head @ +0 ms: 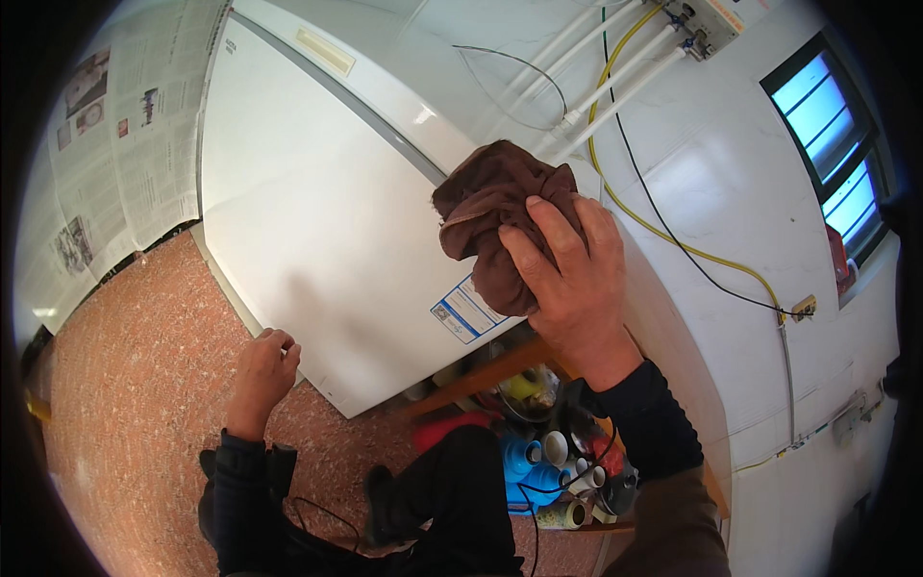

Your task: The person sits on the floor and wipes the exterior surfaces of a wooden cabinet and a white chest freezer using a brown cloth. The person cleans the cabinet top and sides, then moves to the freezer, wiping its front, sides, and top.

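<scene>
A bunched dark brown cloth (505,223) is gripped in my right hand (577,267), with the fingers spread over its folds. The cloth covers part of the near edge of a white refrigerator (324,180), beside a blue and white printed label (465,310) on its door. Whether it presses on the surface cannot be told. My left hand (265,368) hangs to the left, close to the refrigerator's lower edge, its fingers loosely curled and no object visible in them.
Blue bottles (520,458), cups and pots crowd a wooden shelf (598,526) below my right arm. Newspaper sheets (130,144) hang at the left. White pipes (620,101) and a yellow hose (649,229) run along the wall. A thin black cable crosses near my legs.
</scene>
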Action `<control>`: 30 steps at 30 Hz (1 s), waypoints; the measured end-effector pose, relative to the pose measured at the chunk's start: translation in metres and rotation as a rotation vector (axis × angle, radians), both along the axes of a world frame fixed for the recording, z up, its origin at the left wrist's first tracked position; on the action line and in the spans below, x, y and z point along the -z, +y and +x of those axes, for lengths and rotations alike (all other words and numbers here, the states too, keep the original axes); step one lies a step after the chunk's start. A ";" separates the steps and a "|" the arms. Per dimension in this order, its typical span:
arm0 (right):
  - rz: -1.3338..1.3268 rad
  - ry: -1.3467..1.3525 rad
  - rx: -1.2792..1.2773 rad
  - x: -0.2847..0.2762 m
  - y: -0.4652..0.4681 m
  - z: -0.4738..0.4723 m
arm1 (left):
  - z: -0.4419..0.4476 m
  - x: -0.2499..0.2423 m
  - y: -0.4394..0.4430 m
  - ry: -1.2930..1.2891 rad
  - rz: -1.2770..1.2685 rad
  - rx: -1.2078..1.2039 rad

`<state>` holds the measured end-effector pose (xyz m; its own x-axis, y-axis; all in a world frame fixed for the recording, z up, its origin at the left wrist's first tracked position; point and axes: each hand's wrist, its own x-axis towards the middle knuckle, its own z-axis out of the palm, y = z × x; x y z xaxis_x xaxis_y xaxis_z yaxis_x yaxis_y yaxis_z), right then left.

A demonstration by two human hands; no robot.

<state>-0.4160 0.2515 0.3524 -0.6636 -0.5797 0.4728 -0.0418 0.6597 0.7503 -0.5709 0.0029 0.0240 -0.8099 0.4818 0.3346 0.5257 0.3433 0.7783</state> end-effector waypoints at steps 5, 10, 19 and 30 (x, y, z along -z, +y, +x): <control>0.090 -0.086 0.090 0.024 -0.008 -0.002 | 0.000 0.001 0.000 -0.009 0.028 0.001; -0.006 -0.439 0.062 0.090 -0.018 -0.010 | 0.001 0.000 0.000 0.020 0.018 -0.010; -0.138 -0.563 0.015 0.154 -0.022 -0.028 | 0.042 -0.033 0.037 -0.108 0.334 0.211; -0.258 -0.591 0.046 0.132 -0.039 -0.021 | 0.066 -0.037 0.099 -0.038 0.546 0.253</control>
<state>-0.4373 0.2121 0.2207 -0.8764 -0.4606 0.1405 -0.3663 0.8270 0.4265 -0.5048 0.1022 0.0608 -0.7087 0.4278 0.5610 0.5074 -0.2435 0.8266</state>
